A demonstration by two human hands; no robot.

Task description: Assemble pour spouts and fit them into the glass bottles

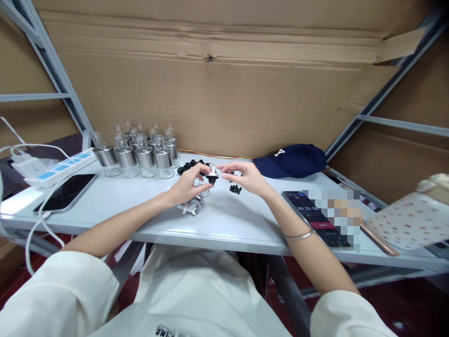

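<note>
From the middle of the white tabletop (pixel 242 222), brown cardboard panelling (pixel 217 103) stands at twelve o'clock. A navy-blue fabric cap (pixel 294 161) lies at two o'clock. At three lie a black phone with a lit screen (pixel 298 206) and, farther out, a white spotted pouch (pixel 410 217). A dark-screened phone (pixel 66 193) lies at nine, near a long white power strip (pixel 59 173).

Free tabletop (pixel 238 220) right of metal parts (pixel 192 206), obstructive bottles (pixel 144 158) rear left

bottle stopper (pixel 212 178): silver, black base | far-left bottles (pixel 144 159): clear, silver-banded | tabletop (pixel 245 222): white | far-right baseball cap (pixel 298 161): navy, white letter (pixel 279 153) | right pouch (pixel 410 217): white, brown-pink dots | cardboard (pixel 210 103): tan
</note>
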